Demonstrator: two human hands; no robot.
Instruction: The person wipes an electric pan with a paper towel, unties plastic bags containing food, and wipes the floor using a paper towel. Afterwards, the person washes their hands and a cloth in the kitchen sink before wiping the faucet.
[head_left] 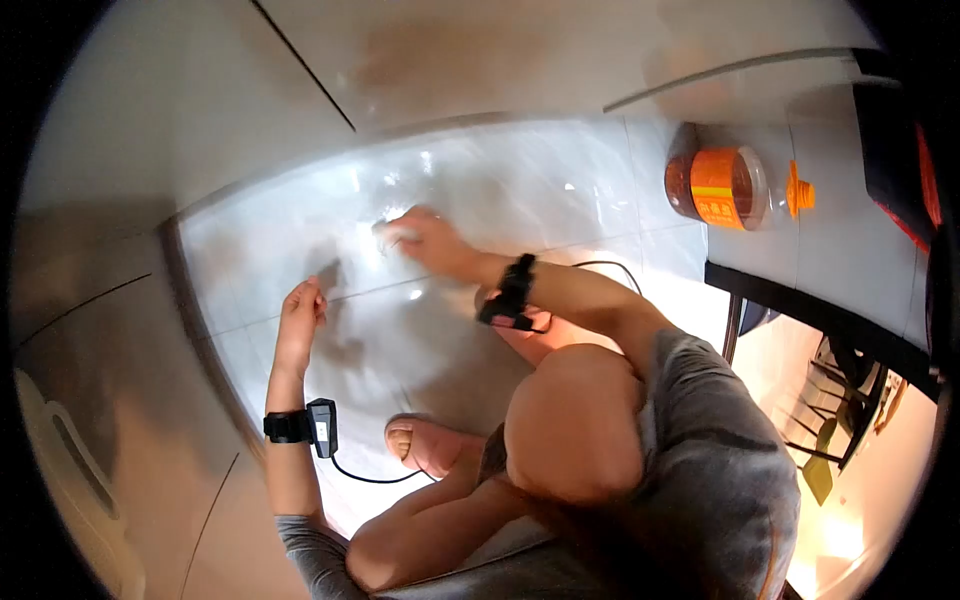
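My right hand (428, 242) reaches over the glossy pale tiled floor (560, 215), slightly smeared by motion. Its fingers are drawn together around a small whitish thing (381, 229) too blurred to name. My left hand (304, 303) is held in the air left of it, fingers curled closed. Whatever it may grip is hidden. Each wrist wears a black strap with a small device, the left device (322, 428) and the right device (510, 305), both with a black cable. My bent knees and a pink slipper (425, 443) are below the hands.
A large clear bottle (715, 187) with an orange label and orange cap is at the right, cap pointing right. Smooth panels (200, 110) border the floor on the far and left sides. A black-edged frame (820, 320) and dark items stand at the right.
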